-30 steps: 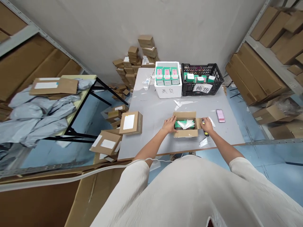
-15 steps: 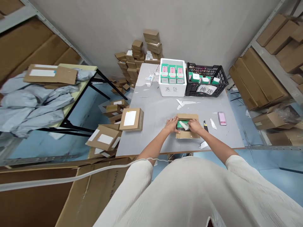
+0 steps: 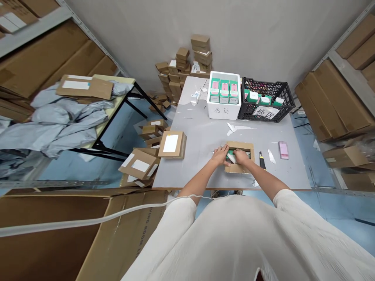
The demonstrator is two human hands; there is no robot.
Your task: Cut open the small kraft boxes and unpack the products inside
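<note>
Head view | my left hand and right hand reach into open cardboard box at counter centre | fingers on green packet, grip cannot be told | utility knife just beside box.

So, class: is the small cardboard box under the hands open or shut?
Open: the cardboard box has its flaps up, with a green item showing inside.
</note>
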